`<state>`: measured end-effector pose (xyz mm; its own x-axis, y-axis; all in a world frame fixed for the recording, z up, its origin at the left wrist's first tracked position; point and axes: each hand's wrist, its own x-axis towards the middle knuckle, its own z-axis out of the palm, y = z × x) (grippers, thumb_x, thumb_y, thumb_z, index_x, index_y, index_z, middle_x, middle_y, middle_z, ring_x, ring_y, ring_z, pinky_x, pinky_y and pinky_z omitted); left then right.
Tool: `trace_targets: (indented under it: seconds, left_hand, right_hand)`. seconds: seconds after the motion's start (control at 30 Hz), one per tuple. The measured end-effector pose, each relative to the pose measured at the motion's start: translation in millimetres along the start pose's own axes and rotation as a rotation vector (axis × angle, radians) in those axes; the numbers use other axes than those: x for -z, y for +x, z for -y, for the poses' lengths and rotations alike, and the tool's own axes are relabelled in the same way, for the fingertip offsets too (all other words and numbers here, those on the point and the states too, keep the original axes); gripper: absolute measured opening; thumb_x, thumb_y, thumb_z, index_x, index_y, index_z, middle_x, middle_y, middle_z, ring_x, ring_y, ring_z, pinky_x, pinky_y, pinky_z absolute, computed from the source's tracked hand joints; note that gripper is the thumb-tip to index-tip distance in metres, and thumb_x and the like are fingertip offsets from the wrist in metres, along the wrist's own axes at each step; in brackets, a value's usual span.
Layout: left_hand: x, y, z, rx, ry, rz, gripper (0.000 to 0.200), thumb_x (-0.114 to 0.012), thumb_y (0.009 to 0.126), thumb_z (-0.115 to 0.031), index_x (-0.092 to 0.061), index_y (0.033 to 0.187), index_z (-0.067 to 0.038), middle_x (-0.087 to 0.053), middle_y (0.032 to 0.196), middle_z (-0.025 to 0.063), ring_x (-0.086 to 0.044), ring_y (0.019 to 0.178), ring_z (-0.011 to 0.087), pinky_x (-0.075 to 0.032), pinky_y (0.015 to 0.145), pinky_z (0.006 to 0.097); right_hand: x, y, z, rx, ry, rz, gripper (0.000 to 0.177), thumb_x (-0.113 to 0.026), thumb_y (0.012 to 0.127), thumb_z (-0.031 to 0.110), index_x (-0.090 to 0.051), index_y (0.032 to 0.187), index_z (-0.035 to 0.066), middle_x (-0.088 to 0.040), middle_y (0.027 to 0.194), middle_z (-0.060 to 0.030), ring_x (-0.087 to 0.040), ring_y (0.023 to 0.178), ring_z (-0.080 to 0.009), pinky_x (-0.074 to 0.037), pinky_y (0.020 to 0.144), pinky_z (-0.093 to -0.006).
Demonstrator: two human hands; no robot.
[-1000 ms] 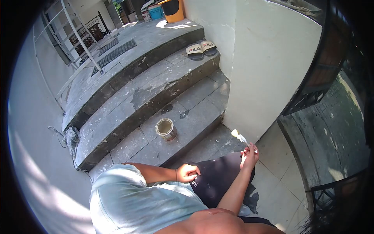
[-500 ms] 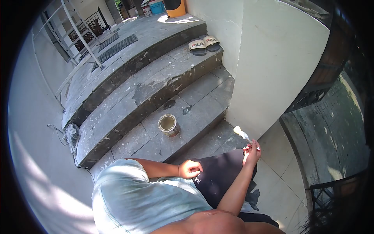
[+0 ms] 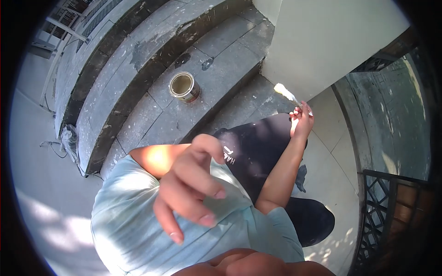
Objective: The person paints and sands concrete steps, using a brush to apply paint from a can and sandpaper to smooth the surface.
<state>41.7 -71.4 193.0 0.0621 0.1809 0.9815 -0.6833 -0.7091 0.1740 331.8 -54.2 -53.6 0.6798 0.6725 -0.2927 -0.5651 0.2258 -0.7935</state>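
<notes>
My left hand (image 3: 189,184) is raised close to the camera, in front of the light blue shirt, with its fingers apart and curved and nothing in them. At the right, near the knee in dark trousers (image 3: 262,138), my right hand (image 3: 301,120) is wrapped round the handle of a paintbrush (image 3: 286,94). White paint covers the bristles, which point up and left toward the wall. An open paint can (image 3: 184,87) stands upright on the grey step, away from both hands; what is inside it is hard to make out.
Curved grey tiled steps (image 3: 152,115) with paint spots rise to the upper left. A white wall (image 3: 327,41) borders them at the upper right. A plastic bag (image 3: 69,142) lies at the left edge. A dark metal gate (image 3: 391,198) is at the lower right.
My left hand has lifted from the lap toward the camera, its fingers spreading. The view has tilted down, so the can and brush appear higher and the sandals are out of view.
</notes>
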Motion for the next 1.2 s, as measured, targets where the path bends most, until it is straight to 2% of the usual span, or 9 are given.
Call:
trace_targets:
  seconds: [0.1, 0.17, 0.2, 0.27, 0.4, 0.73, 0.9, 1.07, 1.2]
  left_hand:
    - [10, 68, 5, -0.557, 0.083, -0.068, 0.052, -0.074, 0.090, -0.032, -0.062, 0.139, -0.021, -0.058, 0.138, -0.0026, -0.052, 0.122, 0.0168, -0.038, 0.096, 0.0478]
    - [14, 94, 14, -0.744, 0.035, -0.026, 0.061, -0.073, 0.087, -0.039, -0.061, 0.142, -0.018, -0.052, 0.154, -0.0040, -0.046, 0.139, 0.0153, -0.034, 0.105, 0.0487]
    - [15, 97, 18, -0.804, -0.022, -0.018, 0.060, -0.071, 0.085, -0.033, -0.061, 0.140, -0.012, -0.055, 0.152, 0.0054, -0.043, 0.145, 0.0241, -0.036, 0.106, 0.0521]
    - [27, 89, 10, -0.775, 0.073, -0.075, 0.056, -0.074, 0.086, -0.037, -0.064, 0.137, -0.017, -0.053, 0.153, -0.0052, -0.051, 0.132, 0.0127, -0.036, 0.100, 0.0432]
    - [40, 63, 6, -0.686, 0.229, -0.113, 0.049, -0.076, 0.085, -0.035, -0.066, 0.129, -0.016, -0.055, 0.149, -0.0105, -0.059, 0.118, 0.0076, -0.037, 0.089, 0.0340]
    - [59, 63, 9, -0.610, 0.388, -0.178, 0.061, -0.077, 0.089, -0.041, -0.060, 0.145, -0.027, -0.047, 0.155, -0.0164, -0.048, 0.132, 0.0094, -0.034, 0.097, 0.0388]
    - [64, 42, 8, -0.567, 0.362, -0.181, 0.047, -0.082, 0.079, -0.017, -0.072, 0.124, -0.023, -0.055, 0.137, -0.0194, -0.048, 0.115, 0.0081, -0.035, 0.088, 0.0389]
    - [77, 4, 19, -0.560, 0.278, -0.124, 0.034, -0.081, 0.082, -0.018, -0.071, 0.113, -0.026, -0.058, 0.127, -0.0267, -0.048, 0.107, 0.0105, -0.033, 0.082, 0.0399]
    - [93, -86, 29, 0.092, 0.159, 0.405, 0.011, -0.072, 0.093, -0.019, -0.066, 0.102, -0.021, -0.068, 0.095, -0.0069, -0.057, 0.081, 0.0137, -0.040, 0.075, 0.0397]
  right_hand:
    - [-1, -1, -2, 0.018, -0.022, 0.014, 0.025, -0.065, 0.104, 0.014, -0.064, 0.121, -0.004, -0.062, 0.084, -0.0078, -0.059, 0.074, -0.0120, -0.052, 0.064, -0.0302]
    - [-2, -1, -4, 0.041, -0.042, 0.048, 0.025, -0.064, 0.103, 0.012, -0.063, 0.121, -0.006, -0.062, 0.084, -0.0085, -0.060, 0.074, -0.0125, -0.052, 0.063, -0.0291]
    - [-2, -1, -7, 0.052, -0.060, 0.048, 0.024, -0.063, 0.103, 0.011, -0.063, 0.121, -0.006, -0.063, 0.085, -0.0087, -0.061, 0.075, -0.0129, -0.052, 0.063, -0.0288]
    - [1, -3, -8, 0.083, -0.091, 0.046, 0.024, -0.062, 0.103, 0.009, -0.063, 0.120, -0.008, -0.063, 0.086, -0.0091, -0.062, 0.075, -0.0136, -0.053, 0.062, -0.0282]
    - [3, -5, -6, 0.079, -0.092, 0.035, 0.025, -0.063, 0.102, 0.008, -0.063, 0.121, -0.009, -0.064, 0.086, -0.0095, -0.062, 0.076, -0.0140, -0.055, 0.062, -0.0285]
    - [-12, -10, -10, 0.101, -0.304, 0.052, 0.021, -0.067, 0.104, 0.016, -0.071, 0.116, -0.001, -0.069, 0.083, -0.0059, -0.063, 0.069, -0.0121, -0.052, 0.063, -0.0257]
    - [-17, -14, -10, 0.111, -0.425, 0.116, 0.022, -0.063, 0.105, 0.016, -0.072, 0.116, 0.000, -0.073, 0.085, -0.0056, -0.064, 0.072, -0.0113, -0.049, 0.066, -0.0239]
    - [-25, -19, -14, 0.035, -0.330, 0.185, 0.024, -0.059, 0.106, 0.018, -0.070, 0.119, 0.000, -0.072, 0.089, -0.0057, -0.065, 0.077, -0.0109, -0.050, 0.067, -0.0244]
    - [-48, -23, -20, -0.016, -0.332, 0.261, 0.028, -0.057, 0.108, 0.019, -0.068, 0.125, -0.001, -0.071, 0.092, -0.0060, -0.064, 0.079, -0.0103, -0.050, 0.069, -0.0247]
